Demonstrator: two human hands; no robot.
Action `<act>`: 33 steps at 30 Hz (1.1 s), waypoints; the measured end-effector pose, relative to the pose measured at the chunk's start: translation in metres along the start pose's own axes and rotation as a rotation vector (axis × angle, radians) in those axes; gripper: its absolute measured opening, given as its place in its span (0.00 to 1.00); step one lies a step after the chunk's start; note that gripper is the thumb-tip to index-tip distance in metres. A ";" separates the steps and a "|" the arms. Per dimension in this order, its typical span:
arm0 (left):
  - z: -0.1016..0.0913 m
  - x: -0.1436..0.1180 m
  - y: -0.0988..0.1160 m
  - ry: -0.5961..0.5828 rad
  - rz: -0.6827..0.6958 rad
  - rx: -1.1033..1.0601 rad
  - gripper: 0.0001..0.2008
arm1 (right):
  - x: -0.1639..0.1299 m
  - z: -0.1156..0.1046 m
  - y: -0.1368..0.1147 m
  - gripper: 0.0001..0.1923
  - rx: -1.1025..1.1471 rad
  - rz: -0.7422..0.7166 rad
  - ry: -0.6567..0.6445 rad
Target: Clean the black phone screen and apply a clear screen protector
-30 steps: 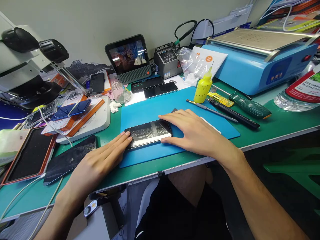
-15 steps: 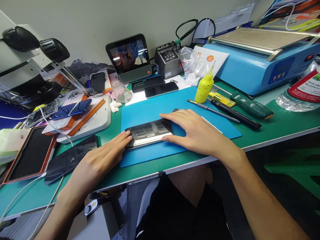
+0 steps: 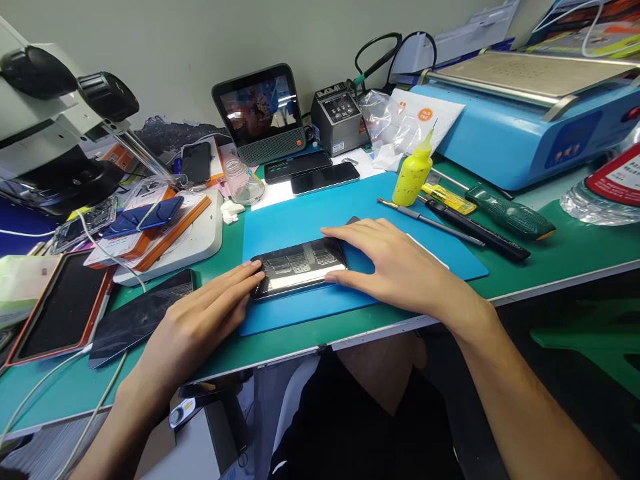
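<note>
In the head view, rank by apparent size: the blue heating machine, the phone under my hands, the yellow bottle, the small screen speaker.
1. blue heating machine
2. small screen speaker
3. phone, partly covered by both hands, so close to the speaker
4. yellow bottle

Phone repair workshop — microscope (image 3: 60, 127), soldering station (image 3: 339, 120)

Little has changed over the last second. The right hand (image 3: 395, 267) has closed in on the phone (image 3: 299, 267) on the blue mat (image 3: 300, 220): its thumb, which lay just beside the phone's near right corner, now touches that corner, and the forefinger lies a little further along the phone's far edge. The camera itself has turned slightly, so the yellow bottle (image 3: 413, 175) behind the phone sits a little further right in view
</note>
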State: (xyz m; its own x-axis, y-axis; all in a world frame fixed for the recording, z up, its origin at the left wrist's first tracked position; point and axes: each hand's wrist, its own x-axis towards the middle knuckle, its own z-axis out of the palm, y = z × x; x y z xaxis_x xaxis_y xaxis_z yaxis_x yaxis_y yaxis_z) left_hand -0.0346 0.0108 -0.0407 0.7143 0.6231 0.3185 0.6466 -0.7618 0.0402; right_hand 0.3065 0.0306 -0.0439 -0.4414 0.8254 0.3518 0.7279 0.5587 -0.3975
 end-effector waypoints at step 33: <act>0.006 0.001 0.016 -0.018 -0.601 -0.478 0.46 | 0.000 -0.002 0.006 0.33 0.015 0.081 -0.076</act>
State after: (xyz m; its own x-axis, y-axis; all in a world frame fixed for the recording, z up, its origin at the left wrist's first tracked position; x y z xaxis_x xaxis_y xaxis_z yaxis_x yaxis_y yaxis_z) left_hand -0.0224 0.0004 -0.0453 0.2836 0.9540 0.0972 0.7420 -0.2825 0.6080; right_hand 0.3124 0.0338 -0.0445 -0.4201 0.8715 0.2532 0.7554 0.4904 -0.4347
